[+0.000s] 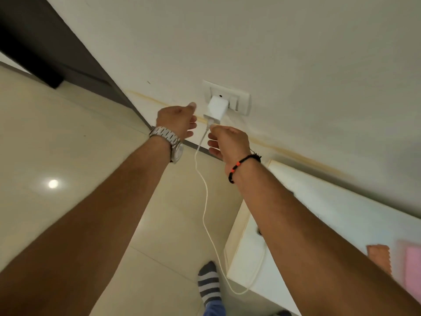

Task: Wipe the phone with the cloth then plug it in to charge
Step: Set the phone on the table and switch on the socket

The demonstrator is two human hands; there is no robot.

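Note:
A white charger block (216, 109) sits in the wall socket plate (242, 100). From its lower end a white cable (205, 197) hangs down and loops toward the white table (319, 192) on the right. My right hand (227, 140) pinches the cable's plug end just under the charger. My left hand (176, 120) hovers just left of the charger with fingers loosely curled, holding nothing. The phone is not in view. An orange cloth (379, 258) lies on the table at the right edge.
A pink item (413, 270) lies beside the cloth. Dark furniture (45, 53) stands at the upper left along the wall. Beige floor tiles (68, 133) spread below, with my striped-sock foot (209, 283) near the table's corner.

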